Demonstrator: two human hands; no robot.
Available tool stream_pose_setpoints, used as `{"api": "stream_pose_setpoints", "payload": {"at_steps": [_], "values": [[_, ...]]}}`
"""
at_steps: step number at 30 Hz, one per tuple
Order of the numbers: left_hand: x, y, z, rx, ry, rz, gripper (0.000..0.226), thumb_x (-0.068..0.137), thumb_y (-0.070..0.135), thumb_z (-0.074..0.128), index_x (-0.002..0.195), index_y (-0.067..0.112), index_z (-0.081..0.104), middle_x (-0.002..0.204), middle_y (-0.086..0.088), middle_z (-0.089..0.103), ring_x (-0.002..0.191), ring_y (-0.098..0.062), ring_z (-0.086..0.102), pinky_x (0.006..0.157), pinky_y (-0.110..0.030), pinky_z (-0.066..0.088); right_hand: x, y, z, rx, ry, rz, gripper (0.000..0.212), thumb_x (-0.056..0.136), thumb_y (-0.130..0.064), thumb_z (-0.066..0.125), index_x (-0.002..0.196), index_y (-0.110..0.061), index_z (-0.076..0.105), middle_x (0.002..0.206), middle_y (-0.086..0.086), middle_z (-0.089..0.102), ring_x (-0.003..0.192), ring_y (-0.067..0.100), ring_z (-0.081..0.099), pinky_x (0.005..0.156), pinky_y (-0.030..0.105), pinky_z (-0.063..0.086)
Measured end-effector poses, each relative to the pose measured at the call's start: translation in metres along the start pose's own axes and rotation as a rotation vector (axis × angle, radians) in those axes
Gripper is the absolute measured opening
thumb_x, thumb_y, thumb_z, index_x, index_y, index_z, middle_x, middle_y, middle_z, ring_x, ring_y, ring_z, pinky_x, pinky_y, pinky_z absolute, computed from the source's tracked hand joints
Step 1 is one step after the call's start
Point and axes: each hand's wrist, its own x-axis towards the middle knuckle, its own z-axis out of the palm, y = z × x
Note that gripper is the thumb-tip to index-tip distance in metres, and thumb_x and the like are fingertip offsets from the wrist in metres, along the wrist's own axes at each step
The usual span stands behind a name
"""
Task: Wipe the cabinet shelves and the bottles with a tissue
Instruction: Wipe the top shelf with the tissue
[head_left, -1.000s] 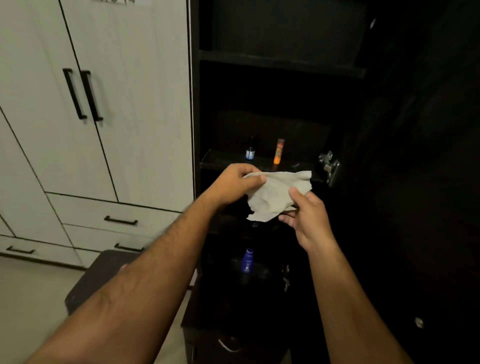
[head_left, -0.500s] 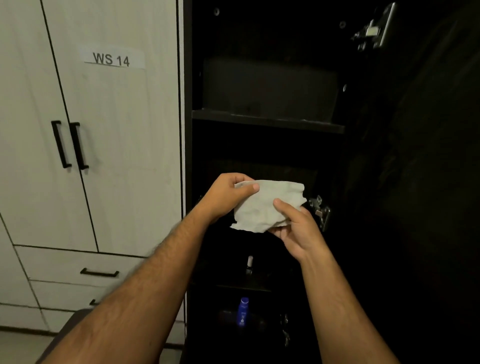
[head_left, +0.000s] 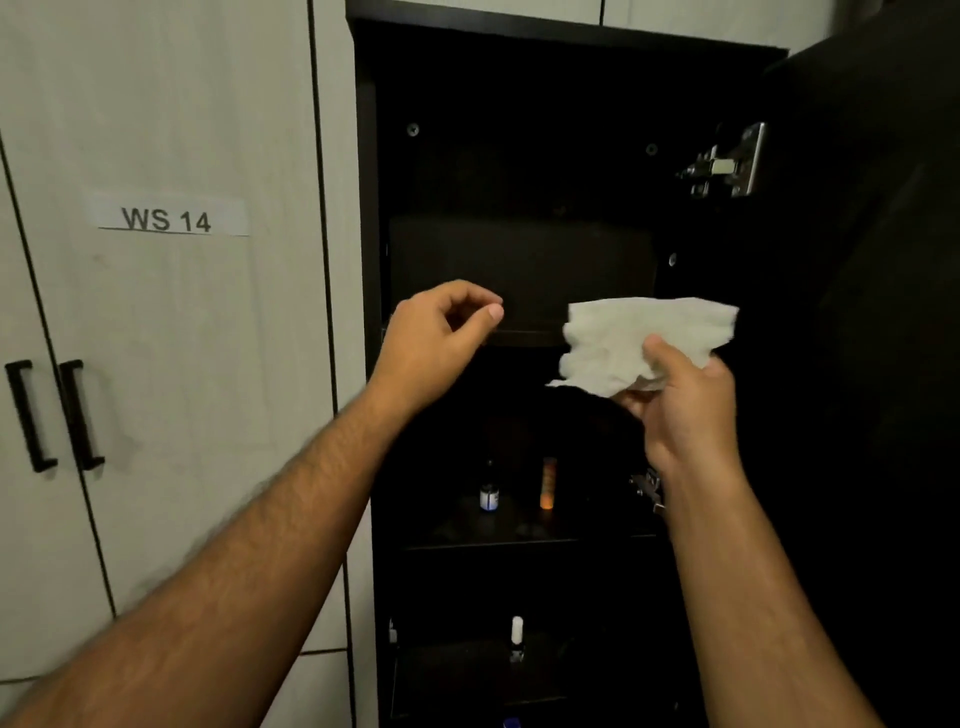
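The dark open cabinet (head_left: 374, 208) fills the middle of the view. My right hand (head_left: 685, 410) holds a crumpled white tissue (head_left: 639, 338) in front of the upper shelf (head_left: 524, 338). My left hand (head_left: 436, 348) hovers apart from the tissue near the cabinet's left edge, fingers loosely curled and holding nothing. On the middle shelf (head_left: 493, 540) stand a small dark bottle with a blue-white label (head_left: 489, 493) and an orange tube (head_left: 548, 483). A white-capped bottle (head_left: 517, 636) stands on the shelf below.
The open dark door (head_left: 857, 364) hangs on the right, with a metal hinge (head_left: 727, 161) at the top. White wardrobe doors with black handles (head_left: 52, 415) and a "WS 14" label (head_left: 166, 218) stand on the left.
My left hand has let go of the tissue and moved left. My right hand has carried the tissue up and right. The view has tilted upward, showing the cabinet's top.
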Motion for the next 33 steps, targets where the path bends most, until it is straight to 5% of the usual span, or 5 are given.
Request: {"api": "stream_pose_setpoints", "payload": {"at_steps": [6, 11, 14, 20, 33], "values": [[0.021, -0.005, -0.024, 0.126, -0.033, 0.102, 0.021, 0.093, 0.032, 0.06, 0.112, 0.026, 0.066, 0.103, 0.013, 0.064, 0.098, -0.003, 0.06, 0.088, -0.02, 0.048, 0.039, -0.035, 0.007, -0.896, 0.198, -0.613, 0.015, 0.091, -0.008, 0.049, 0.08, -0.014, 0.056, 0.069, -0.007, 0.053, 0.065, 0.009, 0.053, 0.059, 0.029, 0.042], [0.034, -0.021, -0.034, 0.196, -0.081, 0.13, 0.02, 0.094, 0.034, 0.059, 0.111, 0.027, 0.067, 0.098, 0.017, 0.062, 0.092, 0.0, 0.059, 0.086, -0.021, 0.049, 0.079, -0.018, 0.026, -1.573, -0.231, -0.491, 0.024, 0.09, -0.006, 0.048, 0.098, -0.016, 0.067, 0.09, 0.005, 0.068, 0.084, 0.026, 0.063, 0.069, 0.03, 0.046], [0.035, -0.026, -0.032, 0.221, -0.114, 0.143, 0.021, 0.094, 0.035, 0.058, 0.11, 0.026, 0.068, 0.098, 0.016, 0.062, 0.093, -0.002, 0.059, 0.085, -0.02, 0.047, 0.083, -0.01, 0.032, -1.589, -0.487, -0.204, 0.029, 0.097, -0.017, 0.041, 0.11, -0.022, 0.067, 0.101, -0.001, 0.067, 0.086, 0.013, 0.061, 0.074, 0.031, 0.05], [0.044, -0.029, -0.025, 0.253, -0.202, 0.181, 0.02, 0.094, 0.035, 0.058, 0.11, 0.027, 0.067, 0.101, 0.016, 0.061, 0.095, -0.001, 0.056, 0.085, -0.019, 0.043, 0.072, -0.004, 0.042, -1.663, -0.791, -0.214, 0.052, 0.096, -0.062, 0.022, 0.132, -0.042, 0.052, 0.139, -0.014, 0.051, 0.127, 0.013, 0.045, 0.109, 0.042, 0.029], [0.053, -0.035, -0.021, 0.392, -0.265, 0.262, 0.028, 0.093, 0.044, 0.054, 0.112, 0.029, 0.065, 0.106, 0.012, 0.063, 0.096, -0.003, 0.057, 0.084, -0.024, 0.049, 0.107, -0.002, 0.041, -1.772, -0.562, 0.049, 0.063, 0.09, -0.073, 0.01, 0.135, -0.05, 0.048, 0.154, -0.008, 0.035, 0.145, 0.018, 0.023, 0.119, 0.047, 0.001]]}}
